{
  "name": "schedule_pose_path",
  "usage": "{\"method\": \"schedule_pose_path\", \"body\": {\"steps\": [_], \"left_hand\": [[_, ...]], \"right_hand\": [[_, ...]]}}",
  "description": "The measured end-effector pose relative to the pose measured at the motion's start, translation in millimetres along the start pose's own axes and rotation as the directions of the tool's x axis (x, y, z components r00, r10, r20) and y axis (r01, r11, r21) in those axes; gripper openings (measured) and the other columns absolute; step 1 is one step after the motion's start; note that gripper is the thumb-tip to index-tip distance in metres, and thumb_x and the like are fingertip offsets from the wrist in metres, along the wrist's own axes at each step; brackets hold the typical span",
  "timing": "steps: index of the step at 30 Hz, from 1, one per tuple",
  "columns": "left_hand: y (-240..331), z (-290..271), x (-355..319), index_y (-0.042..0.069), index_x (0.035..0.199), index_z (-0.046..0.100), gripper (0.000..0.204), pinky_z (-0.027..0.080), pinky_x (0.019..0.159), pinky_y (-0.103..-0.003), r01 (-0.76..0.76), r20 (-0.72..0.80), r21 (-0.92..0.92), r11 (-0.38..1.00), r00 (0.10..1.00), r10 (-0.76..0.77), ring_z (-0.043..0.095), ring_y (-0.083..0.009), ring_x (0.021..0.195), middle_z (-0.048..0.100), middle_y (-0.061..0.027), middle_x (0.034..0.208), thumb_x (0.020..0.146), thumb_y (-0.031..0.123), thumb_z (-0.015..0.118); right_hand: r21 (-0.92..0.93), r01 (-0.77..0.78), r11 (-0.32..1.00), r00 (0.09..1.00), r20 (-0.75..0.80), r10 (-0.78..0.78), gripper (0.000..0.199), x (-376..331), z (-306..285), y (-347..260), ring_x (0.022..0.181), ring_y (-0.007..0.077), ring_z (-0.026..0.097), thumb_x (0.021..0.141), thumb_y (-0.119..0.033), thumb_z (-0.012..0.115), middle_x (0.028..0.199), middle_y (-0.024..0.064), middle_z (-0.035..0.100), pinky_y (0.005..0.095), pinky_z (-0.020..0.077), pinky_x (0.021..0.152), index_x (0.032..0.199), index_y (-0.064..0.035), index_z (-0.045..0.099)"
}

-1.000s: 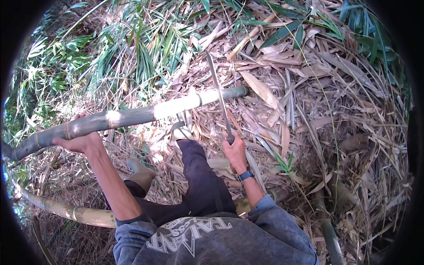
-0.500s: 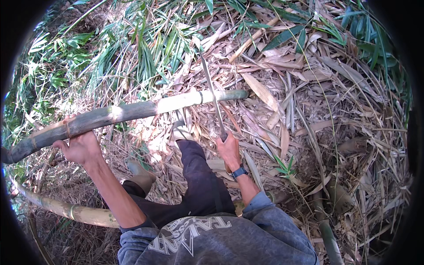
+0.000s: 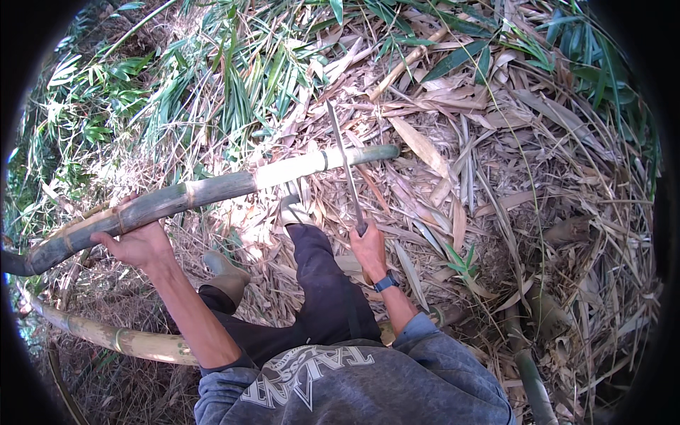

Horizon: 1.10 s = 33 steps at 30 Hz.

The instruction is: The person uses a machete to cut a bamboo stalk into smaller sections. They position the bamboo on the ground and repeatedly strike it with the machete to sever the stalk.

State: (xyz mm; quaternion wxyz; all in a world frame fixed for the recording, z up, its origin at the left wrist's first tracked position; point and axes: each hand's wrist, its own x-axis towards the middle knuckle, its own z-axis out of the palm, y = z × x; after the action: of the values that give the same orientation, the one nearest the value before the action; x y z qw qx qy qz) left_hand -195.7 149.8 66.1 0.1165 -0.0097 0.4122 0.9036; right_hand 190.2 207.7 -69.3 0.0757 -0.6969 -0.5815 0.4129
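Observation:
A thick green-grey bamboo pole (image 3: 219, 189) runs from the left edge to the middle, its right end slightly raised in the picture. My left hand (image 3: 145, 244) grips it from below near its left part, thumb on the near side and fingertips showing past the far side. In my right hand (image 3: 368, 244) is the handle of a machete (image 3: 352, 182), its long narrow blade pointing away from me. The blade crosses in front of the pole's right part; whether they touch I cannot tell. A dark watch (image 3: 386, 281) is on my right wrist.
Behind my legs, a second, yellowish bamboo pole (image 3: 152, 346) lies across. Dry bamboo leaves (image 3: 489, 142) cover the ground. Green foliage (image 3: 241, 85) grows at the far left. Bamboo stumps (image 3: 549, 315) stand at right. My boots (image 3: 228, 276) rest below the pole.
The left hand has shifted slightly right and nearer along with the pole's left part. The machete's tip has dropped a little nearer to me.

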Motion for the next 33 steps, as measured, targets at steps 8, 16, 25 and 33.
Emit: {"method": "schedule_pose_path", "body": {"steps": [8,16,25,33], "left_hand": [[-6.2,-9.5,3.9,0.011,0.112,0.048,0.05,0.044,0.095,-0.047,-0.014,-0.14,0.197,0.98,0.989,0.042,0.054,-0.0249,0.098,0.053,-0.0126,0.103,0.085,0.046,0.07],[-14.3,-7.7,1.3,0.013,0.1,0.044,0.056,0.048,0.084,-0.043,-0.099,-0.223,0.16,0.982,0.966,0.134,0.057,-0.0261,0.082,0.055,-0.0106,0.08,0.081,0.062,0.064],[-16.3,-15.5,5.6,0.008,0.104,0.046,0.06,0.05,0.078,-0.044,-0.095,-0.196,0.152,0.984,0.973,0.124,0.057,-0.0265,0.076,0.053,-0.0105,0.078,0.085,0.065,0.05],[-9.8,-7.6,-10.3,0.013,0.092,0.045,0.059,0.049,0.077,-0.044,-0.097,-0.271,0.222,0.97,0.95,0.157,0.057,-0.0276,0.076,0.054,-0.0112,0.075,0.082,0.07,0.053]], "right_hand": [[-0.04,-0.055,0.998,0.998,0.029,0.056,0.03,-6.2,-1.8,-6.0,0.074,0.0407,0.065,0.084,-0.022,0.062,0.076,0.0245,0.064,0.0468,0.049,0.067,0.1,0.0022,0.059],[-0.043,-0.037,0.998,0.999,-0.001,0.037,0.031,3.1,7.3,2.2,0.072,0.0398,0.064,0.084,-0.024,0.062,0.075,0.022,0.064,0.0471,0.0495,0.068,0.101,0.001,0.06],[-0.045,-0.062,0.997,0.998,-0.003,0.062,0.03,6.0,10.5,7.2,0.07,0.0391,0.063,0.084,-0.026,0.061,0.074,0.0206,0.064,0.0475,0.0485,0.067,0.096,0.0012,0.059],[0.312,-0.174,0.934,0.974,0.193,0.117,0.019,12.5,19.6,16.1,0.049,0.0211,0.06,0.083,-0.017,0.062,0.066,0.0124,0.062,0.038,0.0476,0.048,0.089,0.0016,0.059]]}}
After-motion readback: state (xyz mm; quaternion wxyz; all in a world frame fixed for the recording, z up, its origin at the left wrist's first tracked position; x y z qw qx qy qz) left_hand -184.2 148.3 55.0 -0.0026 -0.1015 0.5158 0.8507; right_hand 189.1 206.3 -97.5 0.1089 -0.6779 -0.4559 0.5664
